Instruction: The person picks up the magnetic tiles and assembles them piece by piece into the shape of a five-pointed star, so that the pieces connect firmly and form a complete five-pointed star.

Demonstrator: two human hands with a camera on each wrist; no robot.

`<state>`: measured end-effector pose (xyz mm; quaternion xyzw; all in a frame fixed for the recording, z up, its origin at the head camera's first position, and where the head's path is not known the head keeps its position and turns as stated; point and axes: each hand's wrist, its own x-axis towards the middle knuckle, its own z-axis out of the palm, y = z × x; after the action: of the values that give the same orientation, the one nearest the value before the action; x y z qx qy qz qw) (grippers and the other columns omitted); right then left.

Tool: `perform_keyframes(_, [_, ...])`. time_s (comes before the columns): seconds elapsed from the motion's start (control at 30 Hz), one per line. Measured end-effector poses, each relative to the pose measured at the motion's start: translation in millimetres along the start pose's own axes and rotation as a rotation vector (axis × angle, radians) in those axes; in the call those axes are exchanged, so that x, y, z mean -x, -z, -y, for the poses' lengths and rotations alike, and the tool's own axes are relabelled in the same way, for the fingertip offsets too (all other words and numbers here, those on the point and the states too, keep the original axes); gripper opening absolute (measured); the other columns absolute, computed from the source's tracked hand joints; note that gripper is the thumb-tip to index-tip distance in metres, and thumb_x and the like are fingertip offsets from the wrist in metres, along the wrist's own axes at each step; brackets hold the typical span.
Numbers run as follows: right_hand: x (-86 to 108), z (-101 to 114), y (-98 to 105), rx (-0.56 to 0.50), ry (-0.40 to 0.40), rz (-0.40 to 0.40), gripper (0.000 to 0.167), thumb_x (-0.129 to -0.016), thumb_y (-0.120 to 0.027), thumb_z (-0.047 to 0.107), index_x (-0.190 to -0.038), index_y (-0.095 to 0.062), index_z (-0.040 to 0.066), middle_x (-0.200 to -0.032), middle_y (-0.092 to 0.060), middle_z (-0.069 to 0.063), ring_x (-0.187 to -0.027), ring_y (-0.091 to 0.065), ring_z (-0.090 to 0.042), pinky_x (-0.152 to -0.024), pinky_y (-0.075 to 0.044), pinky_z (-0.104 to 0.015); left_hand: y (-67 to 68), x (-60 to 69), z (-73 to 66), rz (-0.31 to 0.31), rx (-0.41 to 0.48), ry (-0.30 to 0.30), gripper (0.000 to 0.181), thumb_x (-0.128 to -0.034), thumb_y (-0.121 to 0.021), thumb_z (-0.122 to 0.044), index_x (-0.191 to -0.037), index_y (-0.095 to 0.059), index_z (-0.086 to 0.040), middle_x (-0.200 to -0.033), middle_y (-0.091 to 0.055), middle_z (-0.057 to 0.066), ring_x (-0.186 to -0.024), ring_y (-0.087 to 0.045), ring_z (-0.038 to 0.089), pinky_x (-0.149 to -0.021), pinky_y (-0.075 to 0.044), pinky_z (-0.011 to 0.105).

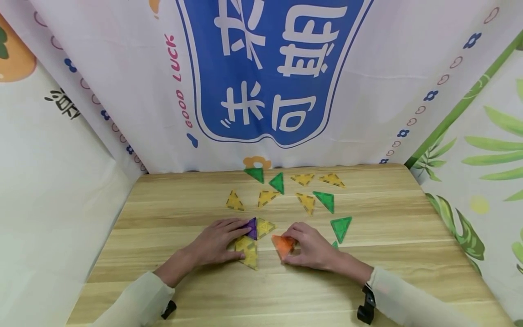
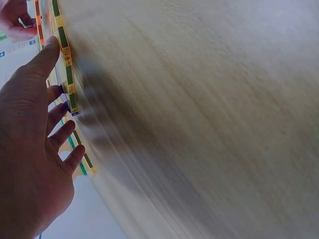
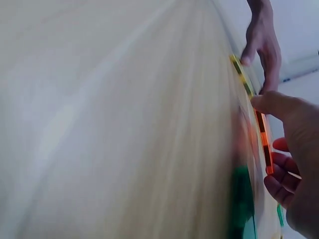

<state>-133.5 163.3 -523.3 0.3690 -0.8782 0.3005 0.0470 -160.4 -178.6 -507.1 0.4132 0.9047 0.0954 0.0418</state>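
Observation:
Between the thumb and fingers of my right hand an orange triangular tile is pinched. The right wrist view shows this orange tile edge-on, with the thumb at one end. My left hand rests with extended fingers on a purple triangular tile, its thumb touching a larger yellow tile below. Against the purple piece lies a smaller yellow triangle. A gap of bare table separates the orange tile from these pieces. Part of the purple tile is hidden under the left fingers.
Several loose yellow triangles and green triangles lie toward the back of the wooden table. Another green triangle lies right of my right hand. A printed cloth hangs along the table's back edge.

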Motion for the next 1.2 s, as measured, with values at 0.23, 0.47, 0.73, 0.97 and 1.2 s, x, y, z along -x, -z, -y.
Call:
perform_keyframes(0.23, [-6.4, 20, -15, 0.021, 0.016, -0.007, 0.055, -0.076, -0.096, 0.038, -0.117, -0.075, 0.008, -0.109, -0.068, -0.002, -0.097, -0.062, -0.013, -0.081, -0.055, -0.024, -1.6, -1.5, 1.1, 0.009, 0.009, 0.001, 0.077, -0.0983, -0.068, -0.059, -0.158, -0.051, -0.014, -0.165, -0.045, 0.008, -0.151, -0.043, 0.034, -0.121, -0.037, 0.059])
perform_keyframes(0.47, [-12.7, 34, -29, 0.084, -0.040, 0.002, 0.057, -0.075, -0.095, 0.044, -0.117, -0.076, 0.010, -0.110, -0.067, 0.001, -0.101, -0.061, -0.012, -0.087, -0.057, -0.027, -0.7, -3.6, 1.0, 0.015, 0.015, 0.000, 0.077, -0.0981, -0.069, -0.059, -0.158, -0.052, -0.014, -0.165, -0.045, 0.007, -0.150, -0.044, 0.033, -0.120, -0.038, 0.058])
perform_keyframes(0.73, [-17.9, 43, -40, 0.141, -0.035, -0.023, 0.056, -0.077, -0.094, 0.045, -0.116, -0.076, 0.008, -0.108, -0.065, 0.001, -0.096, -0.059, -0.012, -0.081, -0.055, -0.024, 0.8, -3.0, 0.0, -0.004, 0.023, -0.015, 0.077, -0.0970, -0.072, -0.057, -0.157, -0.053, -0.012, -0.164, -0.046, 0.009, -0.149, -0.045, 0.033, -0.119, -0.039, 0.058])
perform_keyframes(0.97, [-26.8, 34, -30, 0.081, -0.049, 0.020, 0.056, -0.083, -0.092, 0.044, -0.122, -0.075, 0.007, -0.119, -0.069, -0.003, -0.110, -0.064, -0.017, -0.094, -0.058, -0.032, 1.3, -1.4, 0.5, -0.025, 0.040, -0.026, 0.075, -0.0977, -0.073, -0.053, -0.156, -0.054, -0.011, -0.162, -0.048, 0.010, -0.147, -0.047, 0.034, -0.117, -0.041, 0.058])
perform_keyframes(1.2, [-37.6, 12, -14, -0.007, -0.049, 0.104, 0.059, -0.089, -0.087, 0.035, -0.135, -0.069, 0.002, -0.144, -0.062, -0.011, -0.135, -0.055, -0.027, -0.113, -0.049, -0.044, -0.5, 2.1, 2.4, -0.040, 0.036, -0.053, 0.074, -0.0998, -0.070, -0.053, -0.158, -0.052, -0.011, -0.165, -0.046, 0.006, -0.150, -0.044, 0.033, -0.117, -0.041, 0.058])
